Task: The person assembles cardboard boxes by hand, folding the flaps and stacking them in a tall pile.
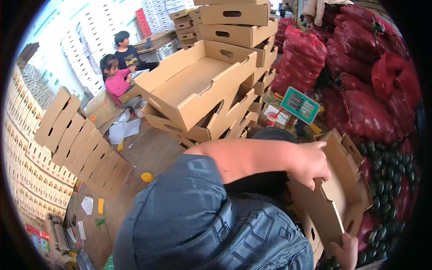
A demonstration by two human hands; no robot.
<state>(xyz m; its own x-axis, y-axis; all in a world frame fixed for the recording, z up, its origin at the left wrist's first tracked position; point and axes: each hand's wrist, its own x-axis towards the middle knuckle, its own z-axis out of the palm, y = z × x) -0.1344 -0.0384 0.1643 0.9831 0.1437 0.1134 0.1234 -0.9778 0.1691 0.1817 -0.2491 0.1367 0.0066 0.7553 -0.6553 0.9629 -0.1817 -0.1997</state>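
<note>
Turned to the right, I have both hands on an open cardboard tray box (338, 177). My left hand (313, 165) is closed over its near side wall, close to the far corner, with the index finger stretched along the rim. At the lower end of that same wall, my right hand (346, 250) grips the rim. The part of the box that shows inside holds nothing. Under it, another cardboard box (310, 227) is partly visible. Dark green avocado-like fruits (389, 173) lie just right of the box.
Tall stacks of tray boxes (198, 85) stand ahead; more boxes (81, 144) lean at left. Red mesh sacks (373, 90) pile up at right. A green-framed scale display (300, 105) and a red cup (272, 118) are beyond my left hand. Two people (121, 72) sit at back left.
</note>
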